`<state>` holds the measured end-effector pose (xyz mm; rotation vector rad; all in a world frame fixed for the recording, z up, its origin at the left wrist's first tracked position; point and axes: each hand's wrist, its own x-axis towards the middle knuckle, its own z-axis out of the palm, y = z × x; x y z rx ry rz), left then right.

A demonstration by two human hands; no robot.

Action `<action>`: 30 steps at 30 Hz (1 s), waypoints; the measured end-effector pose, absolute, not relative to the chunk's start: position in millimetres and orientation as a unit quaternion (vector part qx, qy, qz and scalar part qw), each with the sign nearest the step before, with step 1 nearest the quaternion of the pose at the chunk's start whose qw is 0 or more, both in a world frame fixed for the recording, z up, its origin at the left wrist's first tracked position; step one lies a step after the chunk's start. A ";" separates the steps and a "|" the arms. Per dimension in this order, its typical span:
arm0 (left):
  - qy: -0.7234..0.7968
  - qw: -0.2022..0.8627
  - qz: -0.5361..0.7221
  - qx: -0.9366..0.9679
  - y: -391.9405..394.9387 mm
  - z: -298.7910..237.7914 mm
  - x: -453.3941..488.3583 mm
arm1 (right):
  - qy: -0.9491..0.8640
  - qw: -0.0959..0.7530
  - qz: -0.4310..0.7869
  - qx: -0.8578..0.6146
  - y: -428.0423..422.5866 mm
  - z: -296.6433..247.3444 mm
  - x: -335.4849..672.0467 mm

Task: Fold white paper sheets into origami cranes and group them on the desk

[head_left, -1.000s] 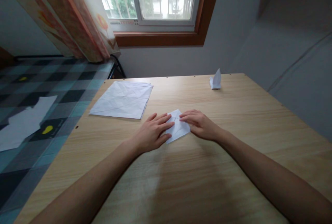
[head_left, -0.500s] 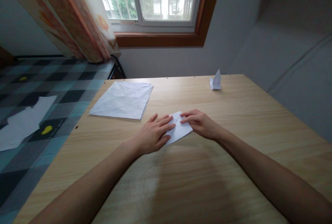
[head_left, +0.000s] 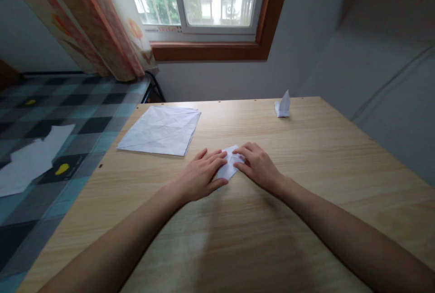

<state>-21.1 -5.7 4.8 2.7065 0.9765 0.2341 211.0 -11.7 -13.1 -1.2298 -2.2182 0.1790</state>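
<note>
A small white folded paper [head_left: 228, 165] lies on the table between my hands, with crease lines on its top. My left hand [head_left: 205, 173] rests flat over its left side, fingers stretched and thumb apart along the lower edge. On the right side, my right hand [head_left: 256, 164] has bent fingers and thumb holding the paper's folded-over edge. The fingers hide part of both sides of the paper.
A larger creased white paper [head_left: 163, 131] lies at the table's back left. A small folded paper figure [head_left: 282, 106] stands near the back right edge. White paper scraps [head_left: 34, 159] lie on the checked cloth [head_left: 91, 157] to the left.
The right corner of the folded paper has been turned inward to the left, so the sheet looks narrower. My right hand has shifted slightly left; my left hand stays nearly still.
</note>
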 end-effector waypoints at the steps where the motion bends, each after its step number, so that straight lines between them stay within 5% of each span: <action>1: 0.337 0.124 0.084 0.930 -5.9 3.6 -20.8 | -0.853 0.278 0.024 -0.441 -15.0 -12.2 209.8; 6: 0.332 0.105 0.087 0.933 -5.4 -1.2 -21.8 | -0.937 0.183 -0.058 -0.291 -36.0 -9.9 199.6; 15: 0.327 0.100 0.086 0.936 -1.4 -5.2 -24.7 | -0.892 0.275 -0.007 -0.358 -20.6 -18.2 223.4; 21: 0.339 0.110 0.092 0.930 -1.7 -5.3 -23.7 | -0.808 0.366 0.186 -0.422 -24.6 -14.9 218.5; 30: 0.326 0.122 0.167 0.923 -4.8 1.3 -26.0 | -0.896 0.291 0.131 -0.310 -24.6 -13.5 218.3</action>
